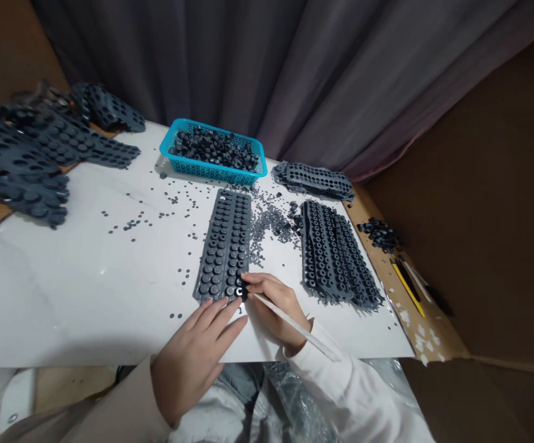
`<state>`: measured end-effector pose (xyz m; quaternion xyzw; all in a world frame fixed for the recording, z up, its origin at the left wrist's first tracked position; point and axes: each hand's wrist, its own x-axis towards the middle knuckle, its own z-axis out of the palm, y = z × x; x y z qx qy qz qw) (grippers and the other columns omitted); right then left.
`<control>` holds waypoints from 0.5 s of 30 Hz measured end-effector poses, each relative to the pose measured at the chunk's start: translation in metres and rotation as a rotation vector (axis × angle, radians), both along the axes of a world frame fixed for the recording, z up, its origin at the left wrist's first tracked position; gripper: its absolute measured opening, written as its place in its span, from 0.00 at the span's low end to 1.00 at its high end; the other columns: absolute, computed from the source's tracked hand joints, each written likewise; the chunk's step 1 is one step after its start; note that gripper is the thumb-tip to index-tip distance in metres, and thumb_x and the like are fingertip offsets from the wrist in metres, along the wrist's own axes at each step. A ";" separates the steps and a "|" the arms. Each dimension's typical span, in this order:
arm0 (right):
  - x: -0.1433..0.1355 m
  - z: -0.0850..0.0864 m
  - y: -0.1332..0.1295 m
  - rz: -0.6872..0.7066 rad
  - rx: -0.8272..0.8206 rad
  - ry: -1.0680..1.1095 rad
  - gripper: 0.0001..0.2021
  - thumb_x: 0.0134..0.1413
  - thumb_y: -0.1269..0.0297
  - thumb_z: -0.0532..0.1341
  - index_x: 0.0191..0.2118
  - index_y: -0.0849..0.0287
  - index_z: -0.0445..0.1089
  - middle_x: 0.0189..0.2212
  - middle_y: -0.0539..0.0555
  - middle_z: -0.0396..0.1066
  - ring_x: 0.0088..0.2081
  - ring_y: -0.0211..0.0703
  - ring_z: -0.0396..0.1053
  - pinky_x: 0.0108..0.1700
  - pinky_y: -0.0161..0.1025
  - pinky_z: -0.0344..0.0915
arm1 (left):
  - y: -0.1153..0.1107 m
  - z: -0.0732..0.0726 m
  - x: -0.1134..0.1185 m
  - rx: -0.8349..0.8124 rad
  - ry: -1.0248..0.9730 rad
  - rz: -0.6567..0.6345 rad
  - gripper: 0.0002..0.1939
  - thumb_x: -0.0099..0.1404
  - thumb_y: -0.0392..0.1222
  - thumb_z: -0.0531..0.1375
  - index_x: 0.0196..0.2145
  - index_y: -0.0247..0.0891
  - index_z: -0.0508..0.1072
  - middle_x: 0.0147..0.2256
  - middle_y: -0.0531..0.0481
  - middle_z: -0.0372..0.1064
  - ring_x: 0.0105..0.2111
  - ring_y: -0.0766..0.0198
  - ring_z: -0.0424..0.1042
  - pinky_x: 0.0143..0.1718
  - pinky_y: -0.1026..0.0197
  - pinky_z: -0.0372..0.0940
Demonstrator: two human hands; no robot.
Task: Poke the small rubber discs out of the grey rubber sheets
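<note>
A dark grey rubber sheet point(223, 243) with rows of round raised caps lies lengthwise on the white tabletop. My left hand point(197, 351) rests at its near edge, fingers stretched out and fingertips touching the sheet. My right hand point(276, 307) is closed in a pen grip around a slim white stick-like tool point(299, 326), whose shaft slants back over the wrist. The right fingertips are at the sheet's near right corner, beside a cap with a white ring mark point(240, 291). The tool's working end is hidden by the fingers.
A blue basket point(216, 169) of small dark pieces stands at the back. Stacked sheets with holes point(338, 255) lie to the right, another stack point(313, 179) behind them. More sheets point(31, 154) pile up at left. Tiny dark discs point(271, 221) are scattered; a yellow tool point(408, 287) lies far right.
</note>
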<state>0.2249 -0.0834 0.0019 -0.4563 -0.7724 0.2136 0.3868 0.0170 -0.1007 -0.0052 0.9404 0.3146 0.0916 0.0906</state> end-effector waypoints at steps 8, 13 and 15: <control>0.004 0.001 0.003 0.000 0.114 -0.254 0.08 0.61 0.72 0.53 0.42 0.59 0.67 0.47 0.62 0.72 0.49 0.45 0.69 0.49 0.45 0.69 | -0.001 -0.005 0.000 -0.013 -0.011 0.009 0.35 0.52 0.29 0.55 0.58 0.46 0.59 0.62 0.52 0.53 0.59 0.54 0.56 0.60 0.49 0.52; 0.007 0.008 0.007 -0.126 0.111 -0.183 0.08 0.61 0.72 0.51 0.40 0.58 0.67 0.46 0.63 0.71 0.47 0.44 0.70 0.47 0.44 0.70 | -0.001 -0.001 0.000 0.009 -0.004 0.015 0.36 0.51 0.27 0.55 0.57 0.45 0.59 0.62 0.52 0.52 0.59 0.54 0.56 0.59 0.48 0.53; 0.005 0.008 0.006 -0.067 0.055 -0.101 0.07 0.61 0.72 0.52 0.38 0.59 0.66 0.44 0.62 0.72 0.47 0.43 0.70 0.46 0.42 0.70 | -0.001 -0.001 0.000 0.006 0.000 0.016 0.36 0.51 0.27 0.55 0.57 0.45 0.59 0.62 0.51 0.52 0.59 0.54 0.56 0.59 0.48 0.53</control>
